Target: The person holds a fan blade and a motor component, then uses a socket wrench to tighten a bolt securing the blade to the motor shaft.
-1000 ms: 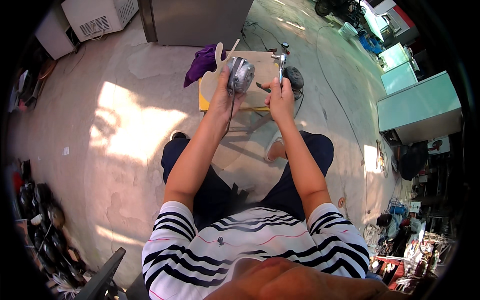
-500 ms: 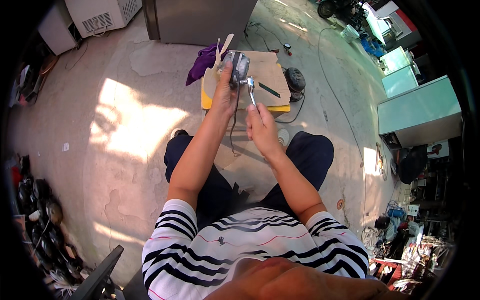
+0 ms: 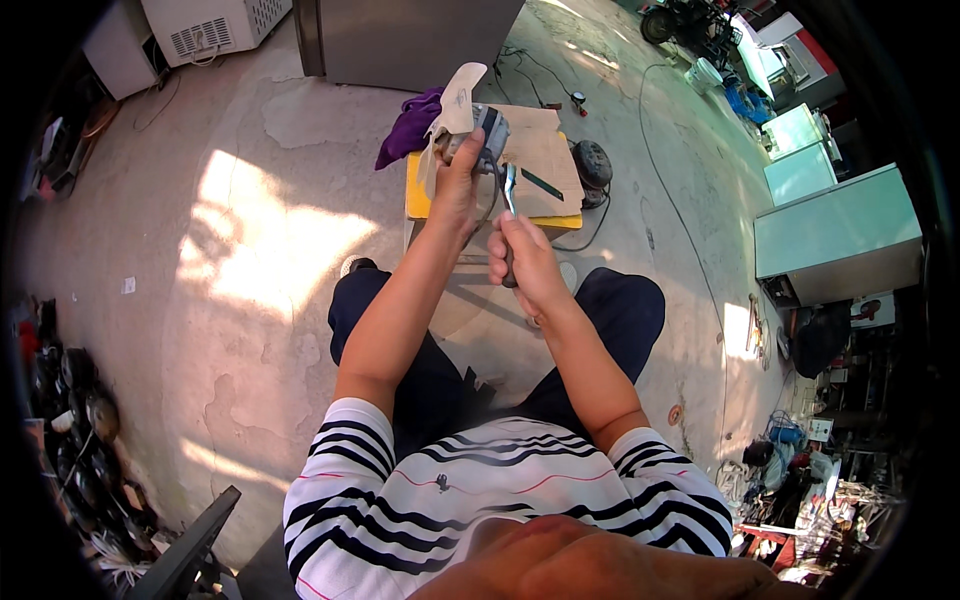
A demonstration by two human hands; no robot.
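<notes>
My left hand [image 3: 457, 190] is closed around a small electric fan motor [image 3: 491, 130], held up over a low stand. Cream fan blades [image 3: 459, 97] stick out from the motor's left and upper side. A dark cord hangs down from it. In my right hand [image 3: 527, 258] is a ratchet wrench [image 3: 511, 188] with a shiny metal shank and dark handle, pointing up. The wrench head is close to the motor's lower right; whether they touch I cannot tell. Under both lies a cardboard sheet [image 3: 545, 140] with a dark green strip [image 3: 541, 184] on it.
The stand has a yellow edge [image 3: 417, 203]. A purple cloth [image 3: 410, 130] lies at its left, and a black rounded device [image 3: 592, 166] with a cord sits at its right. Beyond stands a grey cabinet [image 3: 405, 45]. Clutter lines both sides.
My left hand has turned the fan motor so that the blades face me more broadly. The wrench has come away from its earlier place across the motor's underside and stands more upright.
</notes>
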